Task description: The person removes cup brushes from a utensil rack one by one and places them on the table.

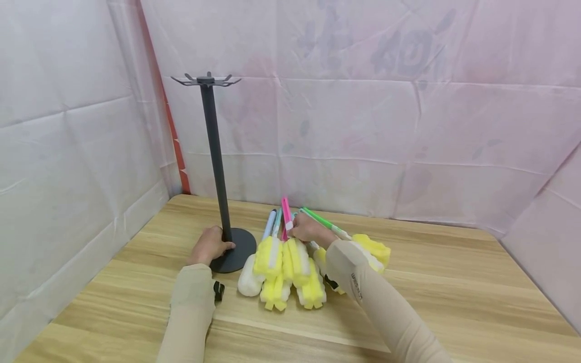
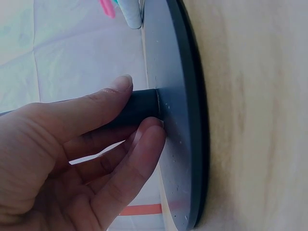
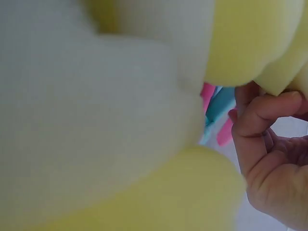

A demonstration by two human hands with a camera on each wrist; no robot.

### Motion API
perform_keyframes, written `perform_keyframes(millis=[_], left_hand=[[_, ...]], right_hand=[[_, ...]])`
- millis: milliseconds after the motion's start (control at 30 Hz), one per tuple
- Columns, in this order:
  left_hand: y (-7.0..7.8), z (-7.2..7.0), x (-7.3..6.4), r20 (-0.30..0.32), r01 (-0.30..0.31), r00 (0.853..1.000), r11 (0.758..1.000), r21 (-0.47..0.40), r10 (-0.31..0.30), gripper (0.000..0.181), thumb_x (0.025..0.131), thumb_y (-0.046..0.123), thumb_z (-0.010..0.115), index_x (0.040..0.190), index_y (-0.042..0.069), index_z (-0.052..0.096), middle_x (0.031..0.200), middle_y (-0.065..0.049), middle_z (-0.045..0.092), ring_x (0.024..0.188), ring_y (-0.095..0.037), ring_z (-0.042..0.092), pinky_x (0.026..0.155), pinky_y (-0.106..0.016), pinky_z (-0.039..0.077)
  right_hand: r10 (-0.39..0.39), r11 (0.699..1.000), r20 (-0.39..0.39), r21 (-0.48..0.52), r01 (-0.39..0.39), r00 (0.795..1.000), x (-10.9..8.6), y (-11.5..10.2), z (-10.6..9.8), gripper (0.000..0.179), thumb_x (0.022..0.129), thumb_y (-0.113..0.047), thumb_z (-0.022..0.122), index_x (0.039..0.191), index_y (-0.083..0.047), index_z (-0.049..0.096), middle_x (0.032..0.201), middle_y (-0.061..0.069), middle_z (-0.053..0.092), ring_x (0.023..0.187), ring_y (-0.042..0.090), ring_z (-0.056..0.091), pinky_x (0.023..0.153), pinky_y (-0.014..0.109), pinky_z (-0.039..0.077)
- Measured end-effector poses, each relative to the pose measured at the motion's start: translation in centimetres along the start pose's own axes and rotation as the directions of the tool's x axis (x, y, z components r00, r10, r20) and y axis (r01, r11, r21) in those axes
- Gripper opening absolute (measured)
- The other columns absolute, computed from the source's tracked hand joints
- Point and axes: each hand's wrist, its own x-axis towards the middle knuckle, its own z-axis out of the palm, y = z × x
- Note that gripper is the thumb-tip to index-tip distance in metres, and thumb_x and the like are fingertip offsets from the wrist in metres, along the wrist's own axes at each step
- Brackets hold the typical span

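A black stand [image 1: 215,151] with a ring of hooks on top stands at the left of the table. My left hand [image 1: 210,245] grips its post low down, thumb and fingers around it, just above the round base [image 2: 173,125]. Several sponge-headed bottle brushes lie in a pile right of the stand, yellow-and-white heads toward me. My right hand [image 1: 310,229] reaches into the pile and pinches a bottle brush by its neck, near a pink handle [image 1: 287,209]. In the right wrist view its fingers [image 3: 267,113] curl beneath a yellow sponge head [image 3: 255,38]; the exact contact is partly hidden.
A white sponge head [image 1: 249,278] lies at the pile's left, near the stand's base. Another brush with a green handle [image 1: 322,219] points right, partly behind my right forearm. White cloth walls [image 1: 340,126] enclose the wooden table [image 1: 454,282] at the back and sides.
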Motion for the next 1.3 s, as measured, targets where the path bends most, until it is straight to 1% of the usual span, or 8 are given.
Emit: perform_keyframes(millis=[167, 300, 400, 500, 667, 1000, 1133, 1300], left_hand=[[0.0, 0.3, 0.1, 0.008, -0.002, 1.000, 1.000, -0.006, 0.002, 0.025, 0.093, 0.008, 0.075, 0.099, -0.013, 0.064, 0.073, -0.013, 0.064, 0.066, -0.021, 0.064, 0.064, -0.034, 0.053], [-0.1, 0.2, 0.2, 0.007, -0.010, 1.000, 1.000, -0.007, 0.010, 0.025, 0.092, 0.008, 0.075, 0.098, -0.013, 0.064, 0.073, -0.013, 0.064, 0.066, -0.022, 0.064, 0.064, -0.034, 0.052], [-0.2, 0.0, 0.4, 0.011, -0.011, 1.000, 1.000, -0.001, 0.011, 0.024, 0.092, 0.008, 0.075, 0.097, -0.014, 0.064, 0.072, -0.012, 0.064, 0.066, -0.022, 0.063, 0.064, -0.034, 0.052], [-0.2, 0.0, 0.5, 0.018, -0.013, 1.000, 1.000, 0.007, 0.013, 0.024, 0.093, 0.008, 0.075, 0.098, -0.014, 0.065, 0.072, -0.012, 0.063, 0.066, -0.021, 0.063, 0.063, -0.033, 0.052], [-0.4, 0.1, 0.4, 0.014, -0.031, 0.999, 1.000, 0.003, 0.031, 0.024, 0.092, 0.007, 0.075, 0.095, -0.015, 0.066, 0.070, -0.012, 0.064, 0.064, -0.021, 0.064, 0.062, -0.033, 0.052], [-1.4, -0.7, 0.7, -0.030, -0.059, 0.998, 0.998, 0.031, 0.060, 0.025, 0.091, 0.006, 0.075, 0.094, -0.016, 0.065, 0.070, -0.014, 0.064, 0.063, -0.024, 0.064, 0.063, -0.037, 0.054], [-1.4, -1.1, 0.8, 0.001, -0.059, 0.998, 0.995, 0.082, 0.059, 0.029, 0.093, 0.011, 0.074, 0.097, -0.017, 0.064, 0.080, -0.020, 0.066, 0.072, -0.030, 0.066, 0.070, -0.044, 0.055], [-1.6, -2.8, 0.2, 0.084, -0.087, 0.994, 0.978, 0.188, 0.072, 0.030, 0.097, 0.015, 0.069, 0.101, -0.014, 0.065, 0.089, -0.022, 0.067, 0.080, -0.032, 0.065, 0.074, -0.048, 0.054]], right_hand=[[-0.021, 0.997, 0.004, -0.078, 0.021, 1.000, -0.2, 0.2, -0.1, 0.031, 0.099, -0.008, 0.064, 0.068, -0.003, 0.062, 0.051, -0.002, 0.040, 0.045, 0.008, 0.037, 0.045, 0.020, 0.036], [-0.057, 0.998, -0.002, -0.040, 0.057, 0.998, -0.8, 0.3, -0.4, 0.036, 0.102, -0.009, 0.061, 0.066, -0.007, 0.057, 0.051, -0.001, 0.043, 0.045, 0.010, 0.041, 0.048, 0.023, 0.041], [-0.082, 0.996, -0.018, 0.020, 0.082, 0.997, -1.1, 0.3, -0.9, 0.029, 0.103, -0.007, 0.057, 0.076, -0.001, 0.064, 0.058, 0.002, 0.053, 0.046, 0.011, 0.045, 0.050, 0.025, 0.047], [-0.084, 0.994, -0.036, 0.071, 0.087, 0.996, -1.6, 0.4, -1.5, 0.021, 0.104, -0.006, 0.054, 0.103, 0.009, 0.069, 0.074, 0.009, 0.065, 0.049, 0.012, 0.053, 0.055, 0.028, 0.054], [-0.048, 0.980, -0.041, 0.193, 0.055, 0.998, -2.5, 0.9, -2.0, 0.034, 0.104, -0.005, 0.053, 0.132, 0.014, 0.055, 0.094, 0.016, 0.068, 0.059, 0.019, 0.061, 0.066, 0.036, 0.059], [-0.193, 0.933, -0.072, 0.297, 0.206, 0.979, -4.9, 2.3, -2.8, 0.039, 0.104, -0.009, 0.051, 0.135, 0.015, 0.051, 0.105, 0.026, 0.067, 0.061, 0.016, 0.062, 0.067, 0.034, 0.058], [-0.209, 0.905, -0.098, 0.359, 0.230, 0.973, -6.7, 3.4, -3.4, 0.037, 0.105, -0.011, 0.051, 0.134, 0.012, 0.052, 0.108, 0.026, 0.065, 0.062, 0.016, 0.061, 0.065, 0.033, 0.056], [-0.241, 0.868, -0.172, 0.403, 0.292, 0.955, -8.7, 5.2, -4.1, 0.037, 0.106, -0.011, 0.052, 0.133, 0.014, 0.052, 0.104, 0.023, 0.066, 0.063, 0.014, 0.061, 0.065, 0.029, 0.055]])
